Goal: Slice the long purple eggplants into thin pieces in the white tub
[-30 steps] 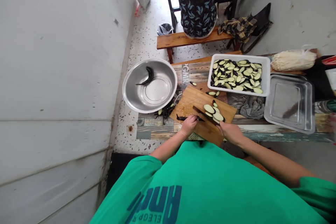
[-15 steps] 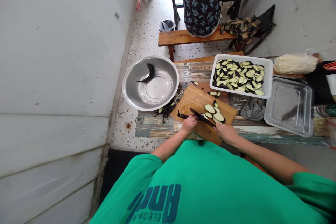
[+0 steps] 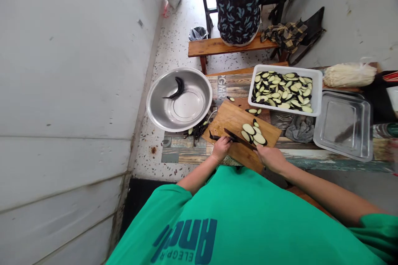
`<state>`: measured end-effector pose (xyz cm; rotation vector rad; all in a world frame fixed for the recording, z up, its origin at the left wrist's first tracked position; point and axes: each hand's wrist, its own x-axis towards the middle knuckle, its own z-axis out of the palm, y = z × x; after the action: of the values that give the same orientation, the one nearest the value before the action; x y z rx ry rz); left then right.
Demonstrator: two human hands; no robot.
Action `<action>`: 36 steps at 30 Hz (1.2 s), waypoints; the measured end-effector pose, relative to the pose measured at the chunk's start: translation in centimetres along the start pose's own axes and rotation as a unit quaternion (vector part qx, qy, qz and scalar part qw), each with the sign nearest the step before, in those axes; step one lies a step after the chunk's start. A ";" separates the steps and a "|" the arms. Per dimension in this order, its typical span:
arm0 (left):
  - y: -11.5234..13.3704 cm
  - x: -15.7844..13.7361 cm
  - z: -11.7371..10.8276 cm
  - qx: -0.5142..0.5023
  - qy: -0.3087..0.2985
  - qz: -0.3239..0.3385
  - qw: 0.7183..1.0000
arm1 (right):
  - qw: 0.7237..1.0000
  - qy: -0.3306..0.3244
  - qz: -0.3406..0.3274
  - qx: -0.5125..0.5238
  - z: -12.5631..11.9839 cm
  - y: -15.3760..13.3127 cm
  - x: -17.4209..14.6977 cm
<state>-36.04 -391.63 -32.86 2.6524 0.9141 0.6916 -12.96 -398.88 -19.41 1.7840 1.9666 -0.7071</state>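
On a wooden cutting board [image 3: 224, 116] lies a dark eggplant piece [image 3: 213, 136], with my left hand [image 3: 222, 149] closed over it near the blade. My right hand [image 3: 271, 158] grips the handle of a knife [image 3: 238, 138], whose dark blade slants across the board beside my left fingers. Several pale oval eggplant slices [image 3: 256, 136] rest to the right of the blade. Beyond the board, a white plastic tub [image 3: 317, 91] holds many cut slices. One whole eggplant [image 3: 178, 88] lies curved in a large metal basin [image 3: 154, 109] at the left.
Eggplant trimmings [image 3: 199, 130] are heaped between basin and board. To the right are a grey rag [image 3: 300, 129], a clear plastic lid or tray [image 3: 343, 126] and a bag of pale thin strands [image 3: 350, 75]. A person [image 3: 238, 8] sits on a wooden bench [image 3: 205, 46] ahead.
My left hand has shifted slightly left along the eggplant, and the knife has moved a little with it. The slices on the board look about the same.
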 end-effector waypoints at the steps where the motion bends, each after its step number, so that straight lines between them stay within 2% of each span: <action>1: -0.1 -0.1 0.1 -0.008 -0.007 -0.002 1.000 | 1.000 -0.008 -0.006 -0.003 -0.3 0.0 -0.3; 8: 0.0 -0.5 0.8 -0.020 -0.012 0.005 1.000 | 0.998 -0.052 -0.011 -0.027 -0.8 0.2 -0.3; 16: 0.1 -0.6 0.7 0.010 0.017 0.020 1.000 | 1.000 -0.003 0.011 -0.005 1.7 -3.0 4.3; 18: -0.1 -0.9 0.1 0.007 0.003 0.014 1.000 | 0.999 0.007 0.044 0.017 2.2 -2.5 4.7; 21: -0.8 -1.5 -0.9 0.035 0.003 -0.037 0.999 | 0.996 0.008 0.081 0.037 2.2 -0.9 4.7; 24: -1.5 -1.4 -1.1 0.051 0.016 -0.069 0.996 | 0.997 0.000 0.069 0.033 1.4 0.4 4.5; 27: -1.1 -0.8 -0.4 0.016 -0.011 -0.035 0.999 | 0.998 0.001 0.054 0.025 0.6 1.0 4.2; 29: -0.3 -0.4 0.2 0.003 -0.011 -0.035 0.999 | 0.999 0.001 0.048 0.016 0.5 1.2 3.9; 34: 0.2 -0.3 0.1 0.060 0.037 -0.136 0.988 | 0.999 -0.008 0.036 0.006 1.1 1.6 3.2; 36: -0.4 -0.4 -0.2 0.066 0.030 -0.134 0.988 | 0.999 -0.003 0.038 0.006 1.4 1.6 2.9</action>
<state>-36.64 -391.51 -32.95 2.5599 1.3461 0.6686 -11.73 -397.30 -22.44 1.8503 1.8838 -0.6995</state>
